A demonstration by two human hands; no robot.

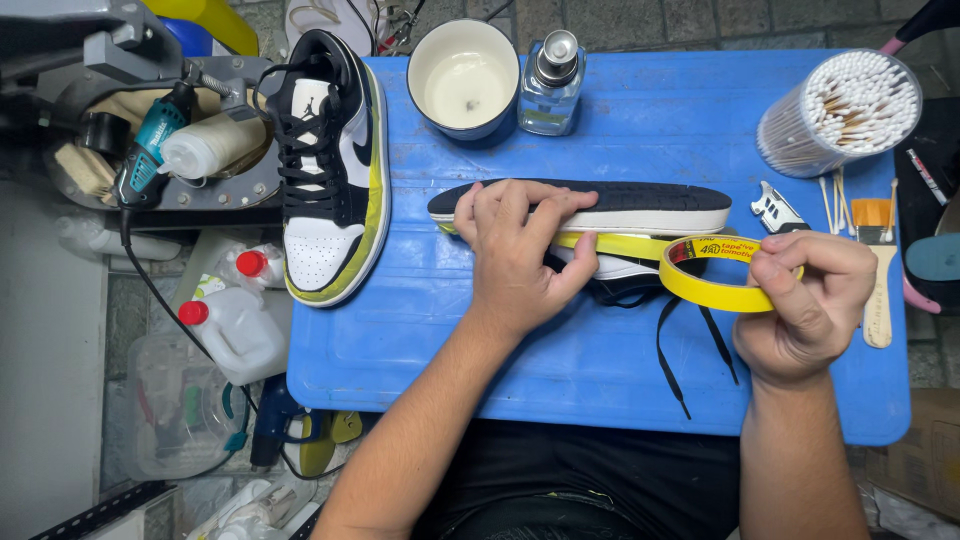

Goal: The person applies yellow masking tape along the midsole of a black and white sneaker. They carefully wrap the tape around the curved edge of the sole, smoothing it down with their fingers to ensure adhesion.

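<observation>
On the blue table [450, 360], the left hand [515, 255] presses flat, fingers spread, on a sneaker [640, 210] lying on its side, dark sole outward, yellow tape along its white midsole. The right hand [805, 300] pinches the yellow tape roll [715, 285].

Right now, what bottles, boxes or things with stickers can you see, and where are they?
Tape roll: in the right hand, yellow ring with a printed inner core.
Glass bottle: top of the blue board, clear, silver cap.
Swab tub: top right, clear, round.
Two plastic jugs: left, below the board, whitish, red caps.
Squeeze bottle: top left, white.
</observation>
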